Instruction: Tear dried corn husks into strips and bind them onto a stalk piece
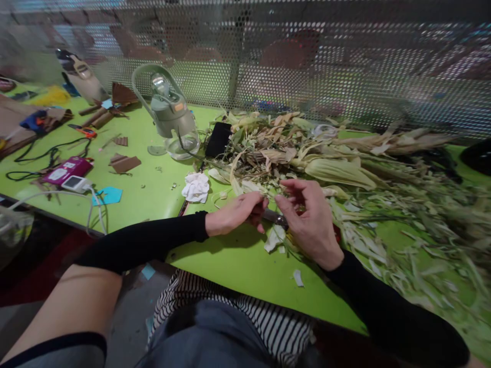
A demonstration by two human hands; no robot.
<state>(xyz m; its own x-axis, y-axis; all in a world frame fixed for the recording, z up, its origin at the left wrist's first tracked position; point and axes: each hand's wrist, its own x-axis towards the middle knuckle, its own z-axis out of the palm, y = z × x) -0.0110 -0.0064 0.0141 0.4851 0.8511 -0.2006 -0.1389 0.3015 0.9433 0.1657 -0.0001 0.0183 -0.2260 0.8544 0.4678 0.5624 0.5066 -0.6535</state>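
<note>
My left hand [238, 212] is closed, its thumb and fingers pinched together over the table near the pile. Whatever lies between them is too small to make out. Just right of it, my right hand [311, 220] curves with thumb and forefinger apart, and I see nothing held there. Below and between both hands lies a metal tool [274, 217], partly hidden by the right hand; its kind is unclear. Dry corn husks [337, 171] and shredded husk strips [268, 156] are heaped beyond my fingers. A torn pale scrap [275, 237] rests under the right hand.
A water bottle [172, 115] stands behind a crumpled tissue [196, 187], beside a black phone [218, 139]. To the left lie a purple device [69, 170] with a cable, orange-handled scissors [87, 132] and brown cardboard pieces [125, 162]. A perforated metal screen [245, 61] borders the green table's back.
</note>
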